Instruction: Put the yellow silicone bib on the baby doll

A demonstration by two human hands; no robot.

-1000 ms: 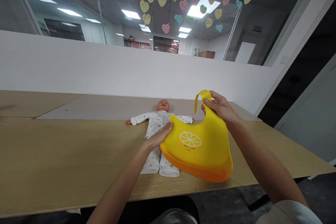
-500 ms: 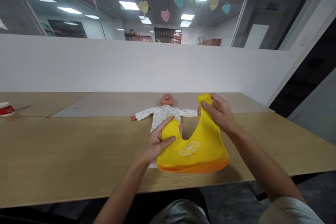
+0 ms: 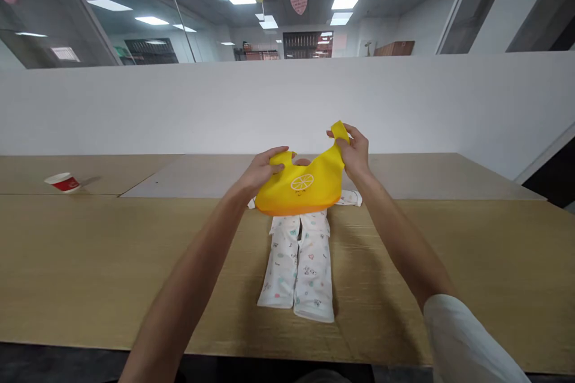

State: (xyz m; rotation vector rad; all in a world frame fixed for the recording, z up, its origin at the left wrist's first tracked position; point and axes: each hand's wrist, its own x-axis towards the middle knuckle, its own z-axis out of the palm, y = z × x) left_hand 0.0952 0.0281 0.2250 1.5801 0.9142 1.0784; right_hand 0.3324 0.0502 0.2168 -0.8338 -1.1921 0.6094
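Note:
A yellow bib (image 3: 314, 176) with a lemon-slice print and an orange lower edge is stretched between my two hands. My left hand (image 3: 265, 169) pinches its left neck end between thumb and fingers. At the other side, my right hand (image 3: 353, 146) grips the upright right neck strap. Behind and below the bib lies a baby doll on its back, in white patterned clothes (image 3: 309, 269). The bib hides the doll's chest and most of its head; only the top of the head (image 3: 302, 162) and the sleeve ends show.
A red and white paper cup (image 3: 63, 182) lies tilted at the far left of the wooden table (image 3: 135, 263). A low white wall (image 3: 224, 108) with glass above it stands behind the table. Heart-shaped notes (image 3: 299, 1) are on the glass.
Both hands have carried the bib forward, away from me, over the doll's upper body. The doll's trouser legs are now uncovered. The view has shifted, bringing the cup further in.

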